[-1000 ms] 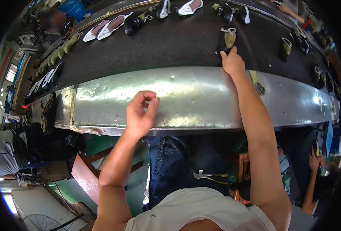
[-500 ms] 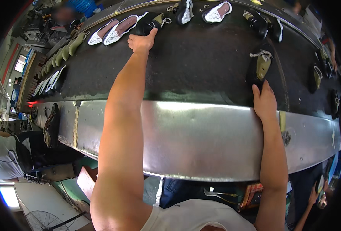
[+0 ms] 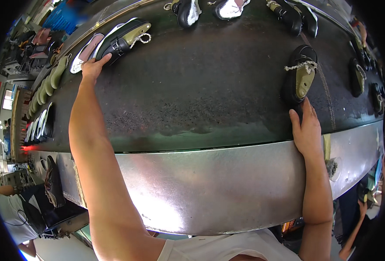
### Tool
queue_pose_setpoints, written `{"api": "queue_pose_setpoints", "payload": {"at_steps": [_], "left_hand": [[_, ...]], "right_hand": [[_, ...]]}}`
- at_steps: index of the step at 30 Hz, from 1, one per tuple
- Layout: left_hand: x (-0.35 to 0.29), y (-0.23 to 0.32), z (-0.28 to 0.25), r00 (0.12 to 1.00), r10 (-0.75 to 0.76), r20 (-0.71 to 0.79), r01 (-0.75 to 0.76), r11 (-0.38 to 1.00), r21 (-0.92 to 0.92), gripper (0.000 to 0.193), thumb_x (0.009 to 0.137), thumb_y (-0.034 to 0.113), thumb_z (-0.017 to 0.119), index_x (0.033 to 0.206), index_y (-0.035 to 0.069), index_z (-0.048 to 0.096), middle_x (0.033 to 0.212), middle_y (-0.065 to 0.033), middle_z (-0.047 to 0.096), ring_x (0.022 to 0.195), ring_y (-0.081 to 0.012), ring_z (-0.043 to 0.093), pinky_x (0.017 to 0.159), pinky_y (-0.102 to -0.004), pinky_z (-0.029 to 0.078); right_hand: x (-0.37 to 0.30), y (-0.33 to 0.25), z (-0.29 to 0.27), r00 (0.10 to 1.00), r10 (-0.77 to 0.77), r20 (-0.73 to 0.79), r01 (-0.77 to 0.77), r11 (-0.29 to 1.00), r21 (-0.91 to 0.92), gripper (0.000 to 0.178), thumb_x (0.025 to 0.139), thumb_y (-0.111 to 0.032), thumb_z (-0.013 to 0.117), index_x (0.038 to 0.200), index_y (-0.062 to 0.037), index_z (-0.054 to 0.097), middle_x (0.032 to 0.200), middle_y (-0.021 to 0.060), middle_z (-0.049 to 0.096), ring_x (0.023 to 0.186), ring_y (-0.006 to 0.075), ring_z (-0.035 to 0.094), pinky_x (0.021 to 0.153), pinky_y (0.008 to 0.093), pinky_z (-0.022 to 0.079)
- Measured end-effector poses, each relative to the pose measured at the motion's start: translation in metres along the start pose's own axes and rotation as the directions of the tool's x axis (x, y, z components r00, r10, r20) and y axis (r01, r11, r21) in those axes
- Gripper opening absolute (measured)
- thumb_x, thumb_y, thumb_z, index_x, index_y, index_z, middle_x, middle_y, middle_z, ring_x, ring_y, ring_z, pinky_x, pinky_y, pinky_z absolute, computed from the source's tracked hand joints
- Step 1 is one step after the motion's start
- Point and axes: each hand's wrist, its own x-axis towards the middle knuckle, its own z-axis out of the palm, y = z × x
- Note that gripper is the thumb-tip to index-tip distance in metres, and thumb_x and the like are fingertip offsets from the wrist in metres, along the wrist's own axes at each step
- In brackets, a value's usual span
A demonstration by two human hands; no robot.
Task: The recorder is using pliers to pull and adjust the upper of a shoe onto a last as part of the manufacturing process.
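Note:
At the far left of the dark belt, my left hand (image 3: 96, 68) grips the toe of a black shoe (image 3: 117, 48) with the thumb on top and the other fingers mostly hidden. An olive shoe last and a pale cord show in that shoe. It lies against white shoes (image 3: 88, 51) with pinkish insides. On the right, my right hand (image 3: 308, 130) has its fingers apart and holds nothing. Its fingertips are at the heel of another black shoe (image 3: 296, 82) on an olive last, with a twisted cord across it; I cannot tell whether they touch.
A metal ledge (image 3: 218, 187) runs along the belt's near edge. More shoes (image 3: 188, 13) stand along the far side and at the right. Olive lasts (image 3: 49, 85) line up at the left beside white-edged shoes (image 3: 40, 124). Other people work at both sides.
My left hand has moved left with its black shoe, which now lies closer against the white shoes. My right fingers sit slightly farther off the right shoe's heel. The whole view has shifted.

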Motion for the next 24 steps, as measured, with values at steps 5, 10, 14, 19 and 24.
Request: {"api": "queue_pose_setpoints", "payload": {"at_steps": [5, 10, 14, 19, 24], "left_hand": [[-0.046, 0.032, -0.006, 0.982, 0.163, -0.1, -0.135, 0.962, 0.237, 0.093, 0.067, 0.074, 0.077, 0.119, -0.003, 0.071, 0.12, -0.0266, 0.068, 0.12, -0.0345, 0.062, 0.104, -0.0408, 0.046], [-0.163, 0.07, -0.027, 0.999, -0.018, -0.032, 0.029, 0.93, 0.367, 0.086, 0.072, 0.074, 0.071, 0.127, 0.009, 0.069, 0.136, -0.0284, 0.055, 0.133, -0.0392, 0.043, 0.111, -0.0426, 0.04], [-0.288, 0.074, -0.057, 0.987, 0.151, -0.056, -0.129, 0.95, 0.286, 0.075, 0.071, 0.068, 0.075, 0.115, 0.007, 0.075, 0.139, -0.0326, 0.047, 0.133, -0.043, 0.041, 0.112, -0.0443, 0.04], [-0.453, 0.065, -0.105, 0.951, 0.281, -0.132, -0.256, 0.95, 0.18, 0.066, 0.079, 0.057, 0.073, 0.107, -0.003, 0.073, 0.132, -0.0363, 0.048, 0.13, -0.0465, 0.042, 0.11, -0.0465, 0.04], [-0.565, 0.041, -0.128, 0.917, 0.274, -0.29, -0.294, 0.955, -0.027, 0.057, 0.075, 0.043, 0.082, 0.104, -0.004, 0.073, 0.132, -0.0404, 0.046, 0.123, -0.0509, 0.049, 0.109, -0.0467, 0.043]], "right_hand": [[0.001, -0.003, 0.006, 1.0, 0.019, -0.014, -0.02, 0.999, -0.035, 0.062, 0.098, -0.03, 0.06, 0.142, 0.0103, 0.043, 0.134, 0.0303, 0.056, 0.125, 0.0432, 0.055, 0.105, 0.0462, 0.045], [0.006, -0.004, 0.019, 1.0, 0.002, -0.007, -0.003, 0.999, -0.042, 0.067, 0.097, -0.034, 0.061, 0.143, 0.0103, 0.043, 0.135, 0.0311, 0.056, 0.127, 0.0436, 0.054, 0.106, 0.0463, 0.044], [0.015, 0.019, 0.018, 0.999, 0.051, 0.011, -0.051, 0.998, -0.036, 0.069, 0.097, -0.038, 0.061, 0.142, 0.0109, 0.044, 0.137, 0.033, 0.054, 0.128, 0.0455, 0.052, 0.107, 0.0463, 0.043], [0.0, 0.04, 0.032, 0.923, -0.209, -0.322, 0.195, 0.978, -0.075, 0.059, 0.1, -0.033, 0.059, 0.14, 0.0081, 0.047, 0.133, 0.0303, 0.057, 0.126, 0.0449, 0.053, 0.106, 0.0481, 0.043], [-0.206, -0.008, -0.045, 0.719, -0.631, -0.292, 0.695, 0.653, 0.301, 0.03, 0.093, -0.017, 0.067, 0.118, 0.0003, 0.062, 0.109, 0.0194, 0.066, 0.099, 0.0379, 0.064, 0.089, 0.0435, 0.051]]}}
